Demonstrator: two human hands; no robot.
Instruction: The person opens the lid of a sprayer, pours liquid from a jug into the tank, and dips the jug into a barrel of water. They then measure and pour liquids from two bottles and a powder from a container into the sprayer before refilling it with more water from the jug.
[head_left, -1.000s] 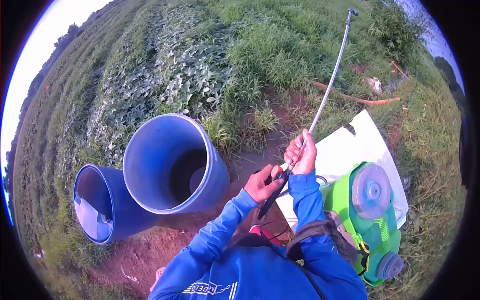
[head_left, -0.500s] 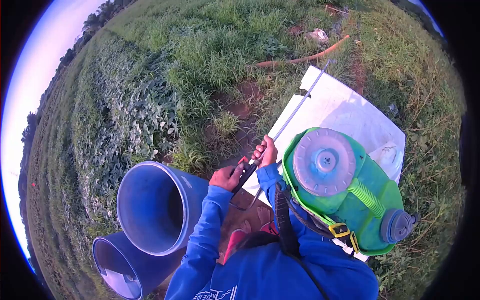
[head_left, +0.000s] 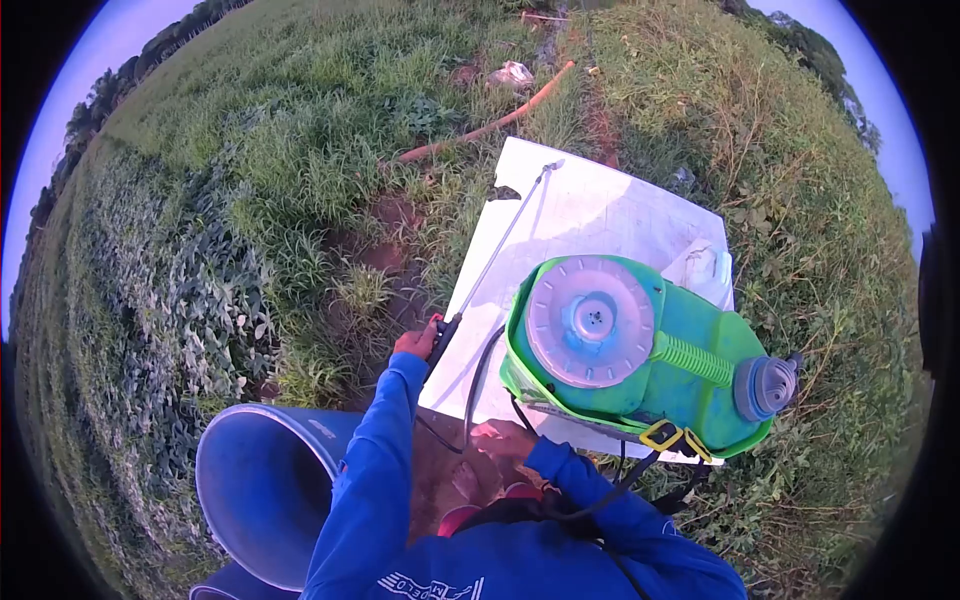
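My left hand is closed round the black handle of a spray wand, whose thin rod points up and away over a white board. Low in front of my body, my right hand is beside the dark hose; its fingers are partly hidden and blurred. On the board rests a green backpack sprayer with a large round grey lid, a ribbed green tube and a smaller grey cap. Black straps with yellow buckles hang from its near side.
Two blue barrels lie at the lower left, one with its wide mouth facing me, the other partly cut off. An orange hose crosses the grass beyond the board. Leafy crop rows are on the left.
My right hand has come off the wand and moved down towards my body. My left hand keeps the wand. The view has shifted, so the sprayer and board appear further left.
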